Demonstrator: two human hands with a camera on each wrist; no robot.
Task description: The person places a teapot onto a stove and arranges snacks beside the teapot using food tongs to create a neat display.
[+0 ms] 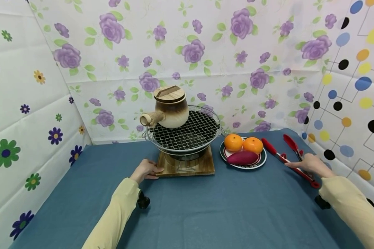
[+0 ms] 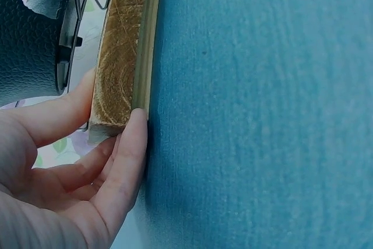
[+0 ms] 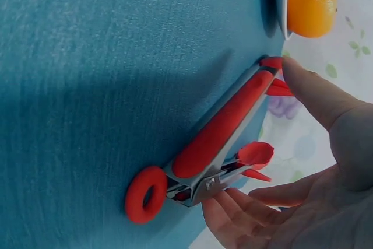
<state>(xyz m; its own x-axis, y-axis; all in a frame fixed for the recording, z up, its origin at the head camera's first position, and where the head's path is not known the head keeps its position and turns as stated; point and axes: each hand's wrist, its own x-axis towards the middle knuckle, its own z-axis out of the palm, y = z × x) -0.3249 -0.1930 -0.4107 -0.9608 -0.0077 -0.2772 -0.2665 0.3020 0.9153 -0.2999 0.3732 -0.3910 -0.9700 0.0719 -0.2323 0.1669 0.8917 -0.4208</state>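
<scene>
At its near left corner, a wooden board (image 1: 202, 169) is pinched by my left hand (image 1: 146, 169). The left wrist view shows the thumb against the board's upper edge (image 2: 119, 45) and a fingertip at its underside. On the board stands a round grill with a wire mesh (image 1: 202, 129), bearing a lidded clay pot (image 1: 176, 114) with a side handle. Over at the right, my right hand (image 1: 314, 165) is at a pair of red-handled tongs (image 3: 218, 123), spread apart on the cloth. Its thumb is straight near one handle's far end, its fingertips close by the hinge.
Between the grill and the tongs sits a dark-rimmed plate (image 1: 248, 167) with two oranges (image 1: 233, 142) and a purple sweet potato (image 1: 243, 158). A blue cloth (image 1: 224, 211) covers the table. Patterned curtains (image 1: 174, 45) stand behind and at both sides.
</scene>
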